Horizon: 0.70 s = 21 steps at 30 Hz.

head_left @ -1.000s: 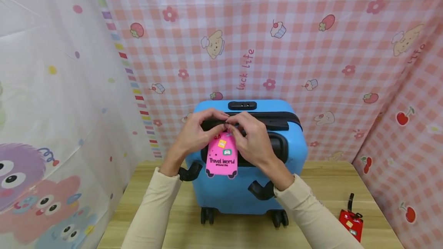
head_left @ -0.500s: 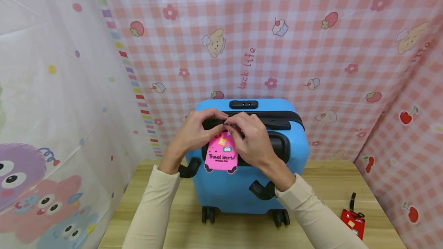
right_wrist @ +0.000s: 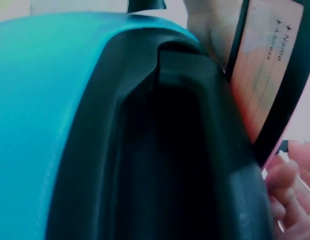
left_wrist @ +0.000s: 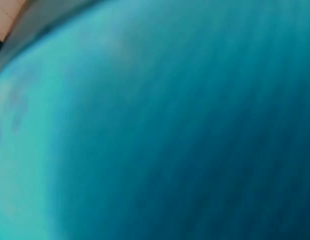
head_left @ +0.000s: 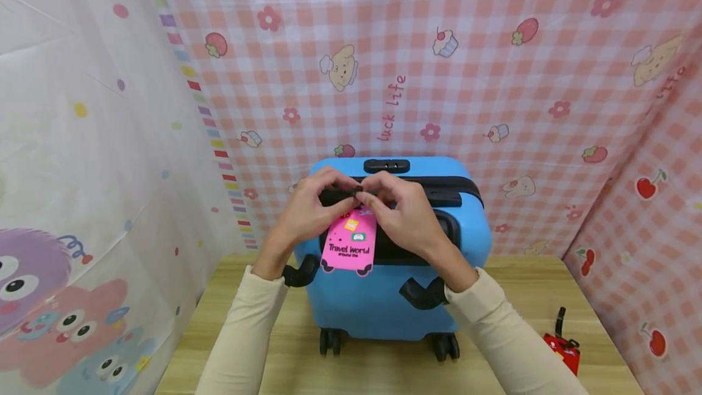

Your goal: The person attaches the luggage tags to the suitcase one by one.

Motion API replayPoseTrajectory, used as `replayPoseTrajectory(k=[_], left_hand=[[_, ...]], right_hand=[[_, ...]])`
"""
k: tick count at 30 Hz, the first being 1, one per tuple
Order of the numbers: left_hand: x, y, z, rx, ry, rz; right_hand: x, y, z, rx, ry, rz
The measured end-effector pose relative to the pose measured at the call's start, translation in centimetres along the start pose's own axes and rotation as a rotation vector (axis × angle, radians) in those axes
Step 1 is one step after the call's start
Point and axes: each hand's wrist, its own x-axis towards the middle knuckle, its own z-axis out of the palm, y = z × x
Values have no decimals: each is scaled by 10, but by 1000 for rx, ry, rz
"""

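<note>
A pink luggage tag (head_left: 348, 249), printed "Travel World", hangs in front of the blue suitcase (head_left: 384, 303). My left hand (head_left: 309, 209) and right hand (head_left: 406, 215) meet above the tag, their fingertips pinching its small black strap (head_left: 359, 192) near the suitcase's top. How the strap runs is mostly hidden by fingers. The right wrist view shows the tag's back with a name and address card (right_wrist: 267, 65), beside the black suitcase handle (right_wrist: 239, 190). Fingers (right_wrist: 289, 180) pinch at the tag's edge there. Only a blurred blue suitcase surface (left_wrist: 169, 125) fills the left wrist view.
The suitcase stands on its wheels (head_left: 446, 346) on a wooden table (head_left: 219, 334). A red luggage tag (head_left: 565, 349) with a black strap lies at the table's right. Checked curtain (head_left: 466, 96) hangs close behind the suitcase, and a white curtain (head_left: 181, 200) at left.
My right hand has shifted slightly right, and a dark strap piece now shows between the fingertips. The pink tag's lower end has swung a little left and up. The left hand stays nearly still.
</note>
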Motion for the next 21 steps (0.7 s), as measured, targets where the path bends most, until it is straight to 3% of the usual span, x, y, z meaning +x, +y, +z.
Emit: replayPoseTrajectory(k=[2,10,21], left_hand=[[0,0,0,-14,-1,-16],[-1,-1,-3,-31,-16,4],[-6,-5,0,-59,-55,-6]], right_hand=[[1,-2,-1,51,-1,69],[3,-3,-3,135,31,200],[5,-4,-8,171,-40,425]])
